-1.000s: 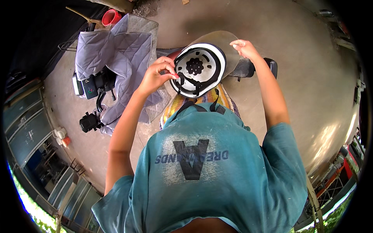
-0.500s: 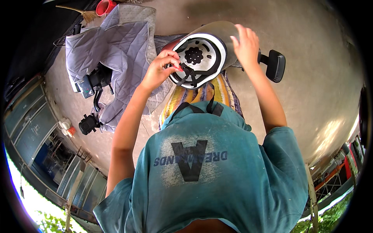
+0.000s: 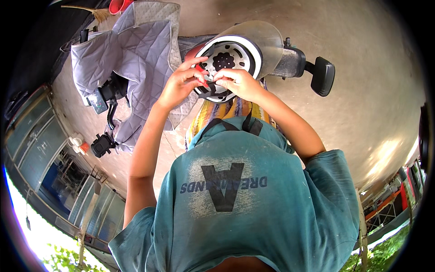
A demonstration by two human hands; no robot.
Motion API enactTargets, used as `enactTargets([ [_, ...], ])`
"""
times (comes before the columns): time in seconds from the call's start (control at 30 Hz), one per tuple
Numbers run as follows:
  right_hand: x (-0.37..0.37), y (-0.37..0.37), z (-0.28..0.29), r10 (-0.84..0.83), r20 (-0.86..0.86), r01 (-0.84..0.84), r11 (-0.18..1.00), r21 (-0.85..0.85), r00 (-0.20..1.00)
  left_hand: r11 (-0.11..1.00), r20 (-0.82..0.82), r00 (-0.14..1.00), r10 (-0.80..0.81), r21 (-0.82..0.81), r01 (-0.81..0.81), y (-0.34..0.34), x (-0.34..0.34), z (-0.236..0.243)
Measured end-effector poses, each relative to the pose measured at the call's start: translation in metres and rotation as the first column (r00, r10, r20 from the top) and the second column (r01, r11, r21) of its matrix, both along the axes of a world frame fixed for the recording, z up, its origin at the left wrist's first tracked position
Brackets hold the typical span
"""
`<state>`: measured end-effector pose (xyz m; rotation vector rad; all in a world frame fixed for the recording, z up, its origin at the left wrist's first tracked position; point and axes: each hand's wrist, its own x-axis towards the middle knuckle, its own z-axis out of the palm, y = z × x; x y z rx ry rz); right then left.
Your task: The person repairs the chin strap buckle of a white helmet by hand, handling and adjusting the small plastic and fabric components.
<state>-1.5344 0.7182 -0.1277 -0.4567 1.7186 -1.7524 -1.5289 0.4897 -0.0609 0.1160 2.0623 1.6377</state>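
Observation:
A white-rimmed helmet [image 3: 258, 56] rests upside down in front of me, its padded inside and black vented centre facing up. A clear, tinted visor [image 3: 271, 45] sticks out from its far right side. My left hand [image 3: 181, 84] is closed over the near left rim, with a red buckle [image 3: 202, 81] of the chin strap between thumb and fingers. Right beside it, over the helmet's opening, my right hand [image 3: 240, 84] pinches at the black chin strap [image 3: 209, 84]; its fingertips partly hide what they grip.
The helmet lies across a scooter, whose grey quilted cover [image 3: 145, 59] hangs over the handlebar area at left. A black scooter mirror [image 3: 322, 76] juts out at right. A broom [image 3: 100, 14] and a red bucket [image 3: 118, 5] are at the far left on the concrete floor [image 3: 362, 68].
My right hand has come from the visor on the right down to the helmet's opening, beside my left hand. The left hand has stayed at the red buckle, shifting slightly.

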Motion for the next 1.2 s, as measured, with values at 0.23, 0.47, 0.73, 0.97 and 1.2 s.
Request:
enactTargets([
  [0.23,0.002,0.002,-0.009,-0.057,0.217,0.068,0.997,-0.043,0.975,0.964,0.341,0.938,0.069,0.219,-0.150,0.001,0.012,-0.023],
  [0.47,0.004,0.009,-0.010,-0.077,0.445,0.135,0.986,-0.100,0.892,0.899,0.488,0.868,0.088,0.337,-0.281,0.010,0.017,-0.042],
  [0.73,0.012,0.018,-0.023,-0.089,0.526,0.190,0.972,-0.140,0.846,0.921,0.460,0.876,0.144,0.263,-0.289,0.013,0.014,-0.033],
  [0.97,0.007,0.024,-0.009,-0.051,0.461,0.129,0.982,-0.140,0.886,0.944,0.366,0.912,0.187,0.191,-0.271,0.026,0.013,-0.009],
  [1.2,0.003,0.022,0.013,-0.045,0.172,0.060,0.995,-0.084,0.984,0.996,-0.041,0.996,0.081,-0.039,-0.083,0.035,0.011,0.030],
])
